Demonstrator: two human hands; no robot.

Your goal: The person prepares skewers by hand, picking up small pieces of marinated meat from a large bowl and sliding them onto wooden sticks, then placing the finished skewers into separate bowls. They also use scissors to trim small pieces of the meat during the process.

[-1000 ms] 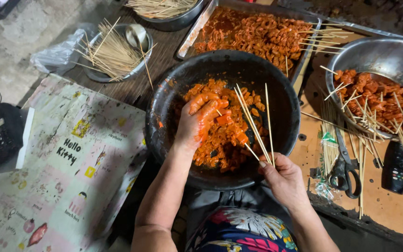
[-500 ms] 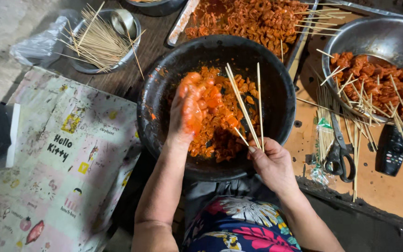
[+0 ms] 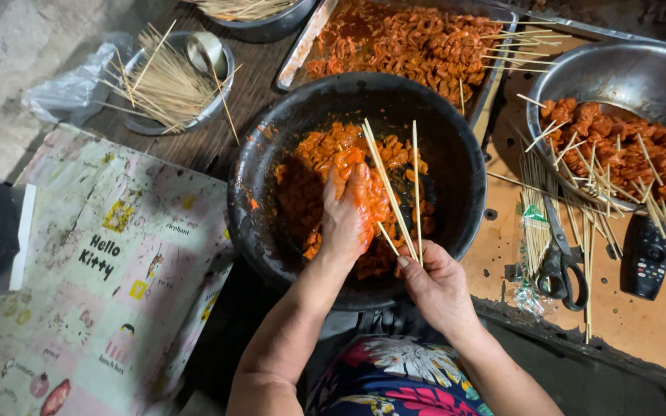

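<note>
Pastel patterned cloth [image 3: 94, 277] is lying at the left, a clear plastic bag [image 3: 71, 88] beyond it. The left hand [image 3: 346, 212] is now pressing flat, fingers together, into orange meat [image 3: 325, 158] in the black bowl [image 3: 456, 166], lower than before; the right hand [image 3: 437, 289] is pinching skewers [image 3: 395, 192].

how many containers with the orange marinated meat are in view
3. The black bowl, where the left hand digs in; the metal tray behind it; the steel bowl at right, holding skewered pieces. The tray and the steel bowl run past the frame, so more may be hidden.
</note>
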